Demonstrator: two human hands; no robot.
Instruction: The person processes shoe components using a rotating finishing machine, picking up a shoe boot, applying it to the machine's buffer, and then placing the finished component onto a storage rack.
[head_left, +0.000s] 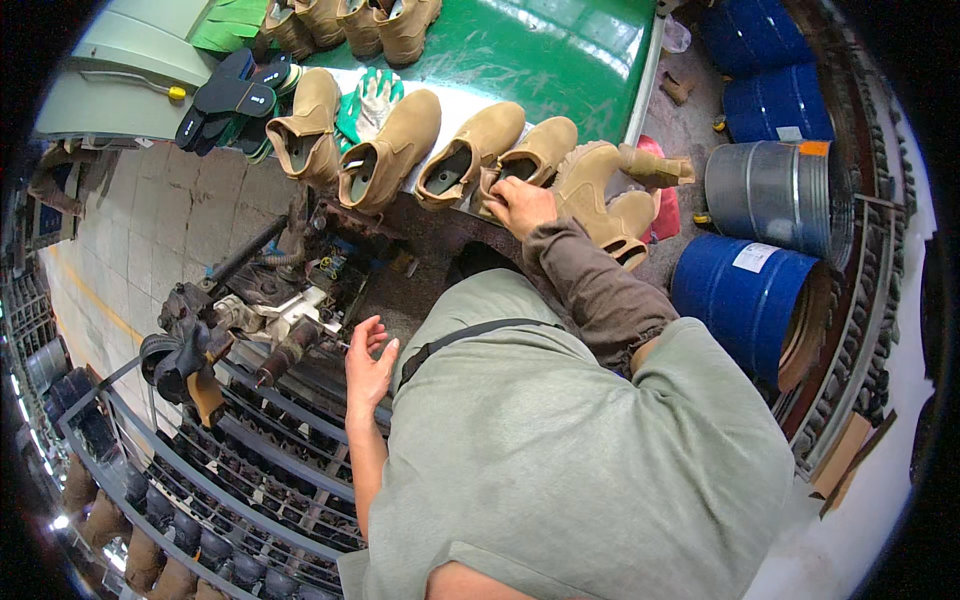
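My right hand [524, 207], in a brown sleeve, reaches to the table's near edge and pinches the collar of a tan boot [553, 142]. Several more tan boots stand in a row to its left, among them one boot [478, 142] right beside it and another boot [408, 130] farther left. On its right, a tan boot [590, 185] lies tipped over with its tread showing. My left hand [370, 365] hangs low by my side with its fingers apart, holding nothing, near a machine with metal parts [290, 320].
A white and green glove [372, 105] and dark insoles [240, 98] lie on the green table [520, 50]. Blue drums [735, 300] and a grey drum [770, 195] stand at the right. A metal rack [250, 450] runs along the lower left.
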